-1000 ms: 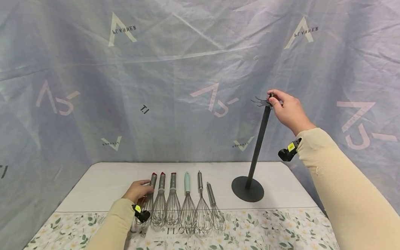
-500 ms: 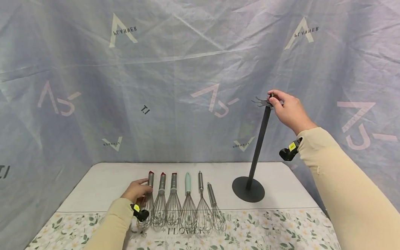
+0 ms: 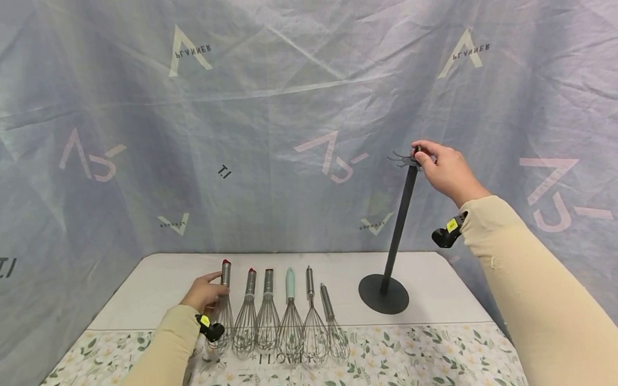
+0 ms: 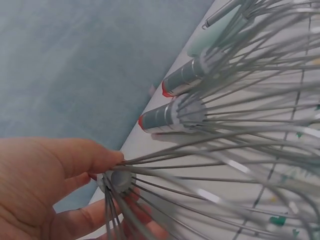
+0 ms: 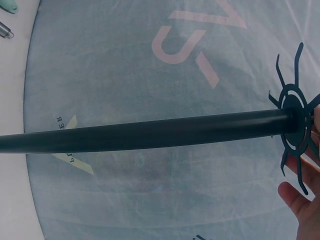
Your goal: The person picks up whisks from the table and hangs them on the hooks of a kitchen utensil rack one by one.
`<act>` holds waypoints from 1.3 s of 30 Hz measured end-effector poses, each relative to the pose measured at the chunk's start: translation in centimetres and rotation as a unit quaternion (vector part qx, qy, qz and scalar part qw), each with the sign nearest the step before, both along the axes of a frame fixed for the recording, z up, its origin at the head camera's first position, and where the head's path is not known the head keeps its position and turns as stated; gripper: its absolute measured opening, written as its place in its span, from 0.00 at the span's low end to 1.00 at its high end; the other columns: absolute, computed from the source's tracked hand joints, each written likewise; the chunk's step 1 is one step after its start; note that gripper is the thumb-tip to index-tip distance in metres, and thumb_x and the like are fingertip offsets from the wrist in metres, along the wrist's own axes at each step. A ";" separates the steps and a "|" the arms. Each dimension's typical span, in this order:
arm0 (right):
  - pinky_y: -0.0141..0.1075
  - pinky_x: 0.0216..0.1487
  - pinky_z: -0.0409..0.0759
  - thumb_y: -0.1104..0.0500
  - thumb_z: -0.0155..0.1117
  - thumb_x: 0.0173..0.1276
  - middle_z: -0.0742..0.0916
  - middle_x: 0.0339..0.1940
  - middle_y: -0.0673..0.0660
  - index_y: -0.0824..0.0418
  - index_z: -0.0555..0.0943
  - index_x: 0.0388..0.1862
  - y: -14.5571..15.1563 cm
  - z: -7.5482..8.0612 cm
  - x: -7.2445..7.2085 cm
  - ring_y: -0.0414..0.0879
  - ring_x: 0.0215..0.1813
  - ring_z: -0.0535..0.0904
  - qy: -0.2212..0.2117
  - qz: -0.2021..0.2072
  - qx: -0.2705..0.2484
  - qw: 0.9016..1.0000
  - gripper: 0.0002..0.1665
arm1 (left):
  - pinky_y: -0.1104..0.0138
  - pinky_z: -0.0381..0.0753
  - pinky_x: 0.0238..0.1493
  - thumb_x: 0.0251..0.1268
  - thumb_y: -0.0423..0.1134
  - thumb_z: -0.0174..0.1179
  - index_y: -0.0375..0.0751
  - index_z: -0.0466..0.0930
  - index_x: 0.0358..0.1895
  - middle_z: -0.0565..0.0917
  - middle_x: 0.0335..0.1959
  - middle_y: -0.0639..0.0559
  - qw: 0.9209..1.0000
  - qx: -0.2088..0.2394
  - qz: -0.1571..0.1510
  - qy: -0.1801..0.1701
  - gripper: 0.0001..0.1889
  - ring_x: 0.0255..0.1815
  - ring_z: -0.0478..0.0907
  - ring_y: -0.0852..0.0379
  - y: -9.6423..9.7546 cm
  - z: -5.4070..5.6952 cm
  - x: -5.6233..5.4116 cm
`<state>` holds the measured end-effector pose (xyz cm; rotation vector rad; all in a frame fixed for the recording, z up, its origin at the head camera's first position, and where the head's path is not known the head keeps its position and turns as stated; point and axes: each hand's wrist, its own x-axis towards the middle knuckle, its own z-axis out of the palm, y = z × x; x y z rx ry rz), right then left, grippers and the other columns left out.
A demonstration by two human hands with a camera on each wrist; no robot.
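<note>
At the left end of a row of whisks, my left hand grips a red-tipped steel whisk by its handle. The left wrist view has its wires fanning out from the thumb and fingers. My right hand pinches the top knob of a tall black stand. Curved hooks ring the stand's head in the right wrist view, and the fingers lie partly behind them. Beside the held whisk lie two more steel-handled whisks, then a mint-handled whisk.
Two slimmer steel whisks finish the row on the right. The stand's round base rests on the white table to their right. A floral strip runs along the front, and a grey cloth hangs behind.
My left hand has shifted the leftmost whisk to the left, widening its gap from the one beside it. My right hand has stayed at the stand's top.
</note>
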<state>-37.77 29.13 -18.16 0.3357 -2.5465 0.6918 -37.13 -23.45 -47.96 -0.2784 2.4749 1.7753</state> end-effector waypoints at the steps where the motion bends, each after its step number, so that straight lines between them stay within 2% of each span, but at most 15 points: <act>1: 0.57 0.50 0.73 0.45 0.43 0.84 0.79 0.67 0.65 0.55 0.71 0.74 0.0 0.0 0.0 0.62 0.55 0.75 -0.001 0.001 0.000 1.000 0.28 | 0.58 0.81 0.27 0.67 0.31 0.60 0.34 0.57 0.78 0.83 0.45 0.34 1.000 0.000 -0.001 0.001 0.37 0.30 0.80 0.48 -0.1 0.0 0.0; 9: 0.61 0.57 0.72 0.44 0.43 0.84 0.77 0.69 0.63 0.53 0.70 0.75 0.2 0.1 -0.1 0.63 0.65 0.73 -0.023 0.009 -0.016 1.000 0.29 | 0.57 0.80 0.26 0.67 0.32 0.61 0.38 0.58 0.79 0.83 0.44 0.37 1.000 0.003 0.009 0.004 0.38 0.27 0.79 0.49 -0.4 0.1 -0.8; 14: 0.63 0.60 0.70 0.43 0.42 0.83 0.76 0.71 0.62 0.51 0.69 0.76 0.3 0.2 -0.1 0.65 0.69 0.70 -0.037 0.013 -0.017 0.999 0.29 | 0.58 0.81 0.27 0.67 0.32 0.61 0.38 0.57 0.79 0.84 0.41 0.38 1.000 0.003 0.008 0.020 0.38 0.25 0.80 0.50 -0.1 1.2 -0.7; 23: 0.64 0.65 0.67 0.43 0.44 0.83 0.74 0.73 0.62 0.51 0.69 0.76 0.6 0.8 -0.2 0.64 0.75 0.65 -0.068 0.036 -0.037 0.996 0.29 | 0.56 0.83 0.29 0.69 0.33 0.61 0.42 0.55 0.80 0.82 0.45 0.35 0.999 -0.012 0.000 0.051 0.38 0.29 0.82 0.47 1.0 3.3 -0.5; 30: 0.60 0.70 0.65 0.48 0.47 0.83 0.76 0.71 0.62 0.55 0.68 0.77 1.3 1.5 -0.2 0.59 0.75 0.66 -0.094 0.078 -0.058 0.991 0.28 | 0.56 0.83 0.31 0.68 0.33 0.62 0.45 0.56 0.81 0.78 0.48 0.35 0.997 -0.018 -0.014 0.072 0.39 0.31 0.80 0.48 2.3 4.7 -0.6; 36: 0.59 0.71 0.64 0.49 0.47 0.84 0.77 0.71 0.62 0.57 0.67 0.77 1.3 1.8 -0.2 0.58 0.76 0.65 -0.102 0.081 -0.048 0.990 0.29 | 0.52 0.85 0.33 0.68 0.33 0.63 0.47 0.57 0.80 0.78 0.49 0.36 0.996 -0.022 -0.013 0.086 0.39 0.33 0.81 0.46 3.3 5.6 -0.4; 39: 0.59 0.71 0.64 0.50 0.47 0.84 0.77 0.71 0.63 0.58 0.67 0.77 1.2 1.9 -0.2 0.58 0.76 0.65 -0.104 0.080 -0.047 0.990 0.29 | 0.53 0.85 0.32 0.68 0.33 0.63 0.48 0.57 0.81 0.78 0.51 0.35 0.995 -0.025 -0.023 0.094 0.39 0.33 0.81 0.48 3.7 6.0 -0.2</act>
